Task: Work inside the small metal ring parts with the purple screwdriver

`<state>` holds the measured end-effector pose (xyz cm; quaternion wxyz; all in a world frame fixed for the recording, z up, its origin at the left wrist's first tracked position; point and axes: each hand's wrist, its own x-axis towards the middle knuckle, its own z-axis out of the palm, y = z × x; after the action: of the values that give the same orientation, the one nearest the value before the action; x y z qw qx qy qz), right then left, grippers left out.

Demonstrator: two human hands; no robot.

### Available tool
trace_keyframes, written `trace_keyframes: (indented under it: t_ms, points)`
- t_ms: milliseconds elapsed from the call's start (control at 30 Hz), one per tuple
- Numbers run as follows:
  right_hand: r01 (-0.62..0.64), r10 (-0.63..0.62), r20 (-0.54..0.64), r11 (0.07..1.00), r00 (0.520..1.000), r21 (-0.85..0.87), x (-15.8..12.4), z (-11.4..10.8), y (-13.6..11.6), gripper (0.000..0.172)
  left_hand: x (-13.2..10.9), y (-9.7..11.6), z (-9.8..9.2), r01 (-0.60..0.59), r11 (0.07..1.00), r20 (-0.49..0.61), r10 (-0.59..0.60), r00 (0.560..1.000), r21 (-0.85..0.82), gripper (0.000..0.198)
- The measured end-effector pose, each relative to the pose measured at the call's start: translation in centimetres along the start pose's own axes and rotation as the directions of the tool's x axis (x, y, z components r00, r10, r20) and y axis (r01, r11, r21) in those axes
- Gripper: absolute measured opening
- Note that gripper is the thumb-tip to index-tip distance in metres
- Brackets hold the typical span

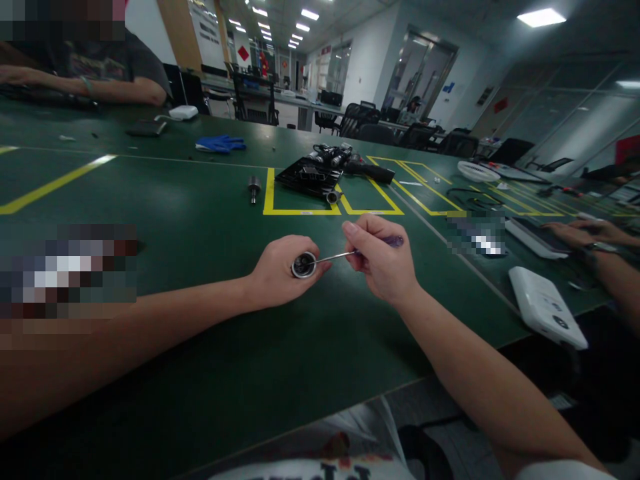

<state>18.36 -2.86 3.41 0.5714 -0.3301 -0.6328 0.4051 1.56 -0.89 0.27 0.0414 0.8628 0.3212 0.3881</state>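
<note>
My left hand (273, 273) is wrapped around a round, metal-rimmed cylindrical part (303, 274), its dark open end turned toward me. Most of that part's body is hidden in my palm. In my right hand (387, 270) is a screwdriver (334, 257) with a purplish handle. Its thin shaft points left, and the tip reaches into the part's opening; what it touches inside is too small to tell. Both hands are just above the green table (225, 233). Beyond my left hand, a small dark metal fitting (254, 189) stands on the table.
Ahead, yellow tape frames hold a black plastic bag (310, 177) with metal parts on it and a black handle-like piece (375, 172). A blue glove (220, 143) lies farther left. At right are a white device (547, 307) and a co-worker's hands (580, 230). Another person sits at far left.
</note>
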Motion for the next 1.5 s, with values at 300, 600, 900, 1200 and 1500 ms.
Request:
trace_keyframes:
  t_ms: [300,600,900,1200,1500]
  points:
    - [0.028,-0.026,-0.066,0.999,0.997,0.04,0.1,0.0,0.3,0.033,0.2,-0.3,0.2,0.023,0.999,0.005,-0.023,1.0,-0.026,0.024]
    - [0.053,-0.053,0.002,0.996,0.999,-0.069,-0.1,0.2,0.2,0.034,0.2,-0.3,0.1,-0.01,1.0,0.001,0.01,1.0,-0.003,0.023]
    - [-0.013,0.018,-0.052,0.997,0.999,0.082,-0.1,0.4,0.8,0.033,0.2,0.0,0.0,-0.026,0.999,0.0,0.026,1.0,-0.03,0.02]
    - [0.058,-0.06,-0.052,0.997,0.997,-0.053,-0.3,0.4,-0.1,0.033,0.1,-0.2,0.1,-0.039,0.999,0.005,0.039,0.999,0.026,0.023]
    - [-0.106,0.109,-0.059,0.993,0.992,0.055,-0.2,0.4,0.6,0.032,0.1,-0.2,0.2,-0.035,0.999,-0.009,0.035,0.999,-0.03,0.023]
